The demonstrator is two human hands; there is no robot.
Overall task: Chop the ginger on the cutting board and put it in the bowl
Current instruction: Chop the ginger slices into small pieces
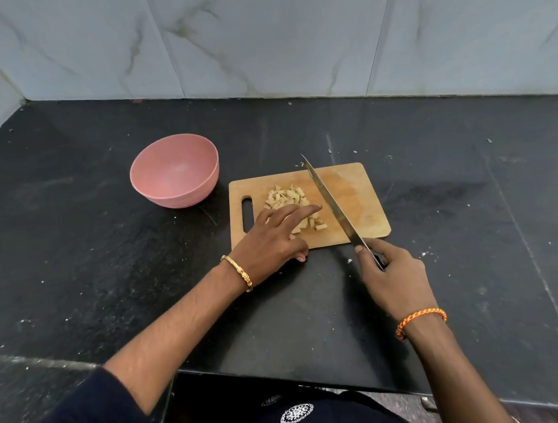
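Two hands over board (pixel 353 182): left (pixel 275 237) lay flat-fingered on chopped ginger (pixel 286 196); right (pixel 394 275) gripped knife (pixel 330 202); bowl (pixel 174 170) stood beyond board's left edge.

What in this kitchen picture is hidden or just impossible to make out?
Head view, the only one:
- Some chopped ginger is covered by the left hand, so the pile's full extent is unknown.
- The knife handle is hidden inside the right hand.
- Whether the blade touches the cutting board cannot be judged from this angle.
- The pink bowl looks empty, but its near inner wall is hidden behind its rim.
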